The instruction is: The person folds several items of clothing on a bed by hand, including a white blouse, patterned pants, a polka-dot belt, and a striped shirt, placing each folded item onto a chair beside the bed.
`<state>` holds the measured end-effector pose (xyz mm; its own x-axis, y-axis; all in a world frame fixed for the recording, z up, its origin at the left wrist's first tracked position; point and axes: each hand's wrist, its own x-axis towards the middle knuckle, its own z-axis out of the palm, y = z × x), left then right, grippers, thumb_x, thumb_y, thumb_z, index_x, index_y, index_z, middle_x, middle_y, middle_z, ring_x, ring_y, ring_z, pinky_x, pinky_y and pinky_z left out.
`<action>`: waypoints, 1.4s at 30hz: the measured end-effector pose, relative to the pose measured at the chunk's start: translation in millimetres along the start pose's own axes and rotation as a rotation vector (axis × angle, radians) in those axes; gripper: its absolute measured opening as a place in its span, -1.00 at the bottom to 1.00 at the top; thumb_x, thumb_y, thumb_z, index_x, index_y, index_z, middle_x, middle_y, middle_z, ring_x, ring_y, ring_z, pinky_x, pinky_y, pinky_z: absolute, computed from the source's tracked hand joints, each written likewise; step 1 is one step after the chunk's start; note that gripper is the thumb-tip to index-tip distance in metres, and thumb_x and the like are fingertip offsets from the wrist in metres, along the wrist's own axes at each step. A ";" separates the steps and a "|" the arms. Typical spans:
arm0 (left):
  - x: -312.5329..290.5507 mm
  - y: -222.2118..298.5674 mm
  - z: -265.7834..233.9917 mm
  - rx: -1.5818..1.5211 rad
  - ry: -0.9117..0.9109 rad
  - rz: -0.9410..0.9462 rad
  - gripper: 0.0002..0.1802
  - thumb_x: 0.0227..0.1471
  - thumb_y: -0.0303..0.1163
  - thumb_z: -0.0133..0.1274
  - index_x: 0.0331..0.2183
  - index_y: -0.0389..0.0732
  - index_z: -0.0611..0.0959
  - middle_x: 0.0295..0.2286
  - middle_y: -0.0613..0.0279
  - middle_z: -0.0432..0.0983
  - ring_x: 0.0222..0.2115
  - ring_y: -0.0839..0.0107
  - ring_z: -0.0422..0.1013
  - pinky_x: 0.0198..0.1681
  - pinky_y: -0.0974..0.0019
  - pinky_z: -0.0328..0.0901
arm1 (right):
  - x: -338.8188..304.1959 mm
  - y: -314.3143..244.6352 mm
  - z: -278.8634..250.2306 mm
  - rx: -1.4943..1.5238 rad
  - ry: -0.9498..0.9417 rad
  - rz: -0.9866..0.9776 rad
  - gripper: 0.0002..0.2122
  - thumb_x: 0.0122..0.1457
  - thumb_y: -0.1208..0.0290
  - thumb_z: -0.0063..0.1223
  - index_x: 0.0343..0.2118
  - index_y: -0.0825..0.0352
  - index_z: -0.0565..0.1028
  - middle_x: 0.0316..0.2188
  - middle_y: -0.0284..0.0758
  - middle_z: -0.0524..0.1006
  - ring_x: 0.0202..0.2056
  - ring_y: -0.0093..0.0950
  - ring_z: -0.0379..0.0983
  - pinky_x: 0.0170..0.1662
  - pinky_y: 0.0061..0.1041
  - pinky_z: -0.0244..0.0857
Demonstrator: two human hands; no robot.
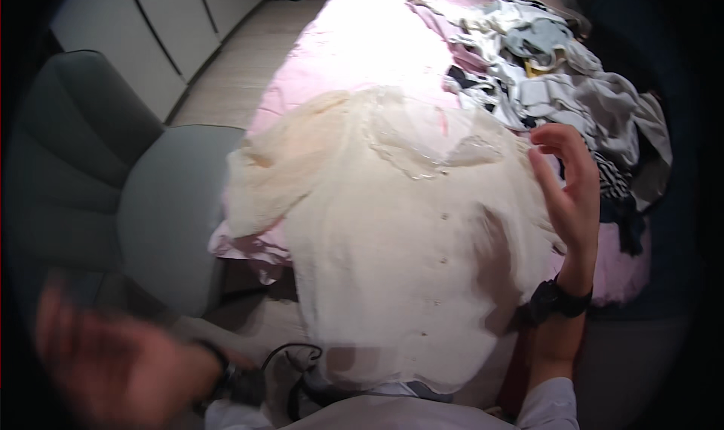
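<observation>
"Where is the cream blouse [385, 234] lying?"

"It's lying over the near edge of the bed [354, 56], and its bottom is hanging toward the person."

"What are the fingers doing?"

"The right hand [569, 192] is curling its fingers by the blouse's shoulder; I can't tell if they're pinching cloth. The left hand [124, 362] is looking blurry past the near left corner, holding nothing, its fingers loose."

"How should someone be smoothing it well?"

"I'd be using soft, flat hands, since the cloth is looking thin."

"What's around?"

"Messy clothes [558, 83] are lying along the right edge; a gray chair [173, 196] is standing by the left."
</observation>
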<state>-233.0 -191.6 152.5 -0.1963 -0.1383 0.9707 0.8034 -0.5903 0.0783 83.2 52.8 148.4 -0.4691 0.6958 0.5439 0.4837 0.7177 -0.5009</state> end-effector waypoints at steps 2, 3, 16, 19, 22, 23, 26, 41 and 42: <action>-34.7 -56.3 -0.7 0.342 -0.204 -0.484 -0.79 0.20 -0.50 0.02 -0.13 -0.34 0.59 -0.21 0.04 0.57 -0.14 0.31 0.49 -0.04 0.29 0.38 | 13.3 -18.8 33.5 0.041 -0.182 -0.118 -0.78 0.12 0.62 0.12 -0.15 0.45 0.46 -0.19 -0.17 0.52 -0.15 -0.30 0.48 -0.07 -0.45 0.35; -51.6 -82.8 9.5 0.485 -0.425 -0.748 -0.67 0.16 -0.35 0.14 -0.08 -0.31 0.57 -0.17 0.09 0.56 -0.11 0.30 0.47 -0.03 0.29 0.36 | 17.3 -17.8 48.5 0.082 -0.262 -0.146 -0.76 0.11 0.64 0.10 -0.13 0.44 0.46 -0.13 -0.13 0.51 -0.11 -0.22 0.48 -0.05 -0.41 0.36; -153.8 -168.3 -24.3 -0.085 -0.353 -1.566 -0.81 0.13 -0.38 0.21 -0.32 -0.29 0.57 -0.42 0.36 0.54 -0.50 0.68 0.38 -0.45 0.56 0.27 | 26.1 13.7 226.9 -0.297 -0.603 -0.211 0.15 -0.02 -0.44 0.03 0.22 0.74 0.07 0.27 0.30 0.06 0.35 0.11 -0.10 0.38 0.03 -0.27; -145.1 -149.8 -7.9 -0.129 -0.141 -1.566 -0.82 0.17 -0.40 0.16 -0.30 -0.33 0.56 -0.40 0.32 0.55 -0.47 0.66 0.40 -0.40 0.53 0.30 | 23.8 12.9 229.5 -0.316 -0.608 -0.167 0.31 -0.15 -0.63 -0.10 0.25 0.74 0.02 0.31 0.28 -0.01 0.38 0.08 -0.17 0.39 0.01 -0.32; -147.5 -141.2 -7.1 0.047 -0.247 -1.467 -0.83 0.21 -0.43 0.11 -0.25 -0.36 0.56 -0.38 0.28 0.57 -0.43 0.60 0.42 -0.35 0.50 0.33 | 23.1 11.5 232.4 -0.319 -0.584 -0.174 0.34 -0.20 -0.65 -0.08 0.24 0.76 0.03 0.31 0.28 -0.02 0.39 0.07 -0.18 0.39 -0.01 -0.32; -147.6 -138.9 -7.4 0.149 -0.346 -1.376 -0.82 0.22 -0.44 0.09 -0.23 -0.38 0.56 -0.38 0.26 0.57 -0.42 0.57 0.44 -0.33 0.48 0.33 | 23.3 10.8 232.5 -0.317 -0.592 -0.178 0.35 -0.21 -0.65 -0.09 0.24 0.77 0.04 0.31 0.28 -0.02 0.39 0.06 -0.19 0.40 -0.03 -0.32; -132.6 -131.6 5.0 0.443 -0.390 -0.892 -0.82 0.19 -0.48 0.11 -0.18 -0.36 0.57 -0.38 0.21 0.58 -0.43 0.53 0.44 -0.35 0.42 0.35 | 23.0 9.0 231.4 -0.307 -0.583 -0.192 0.35 -0.21 -0.65 -0.08 0.23 0.78 0.05 0.32 0.27 -0.03 0.40 0.05 -0.21 0.41 -0.06 -0.33; -54.8 -23.3 94.7 -0.208 -1.262 -0.890 -0.58 0.00 -0.44 0.29 -0.06 -0.22 0.61 -0.44 0.21 0.51 -0.64 0.49 0.38 -0.58 0.40 0.24 | 9.6 61.3 270.5 -0.472 -0.246 -0.447 -0.16 0.08 -0.02 -0.01 0.32 0.48 0.09 0.34 0.25 -0.08 0.39 0.08 -0.24 0.39 0.02 -0.36; -53.3 -25.0 89.5 -0.172 -1.195 -0.982 -0.65 0.00 -0.39 0.27 -0.15 -0.32 0.66 -0.52 0.23 0.51 -0.63 0.58 0.35 -0.54 0.50 0.23 | 13.3 50.1 264.3 -0.437 -0.367 -0.429 -0.19 0.10 0.02 -0.04 0.33 0.47 0.09 0.34 0.24 -0.08 0.39 0.08 -0.24 0.39 0.02 -0.37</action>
<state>-192.3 -98.4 119.1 0.0250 0.9846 0.1729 0.5447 -0.1584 0.8235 -94.1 105.5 -47.4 -0.8657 0.3746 0.3320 0.4168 0.9068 0.0638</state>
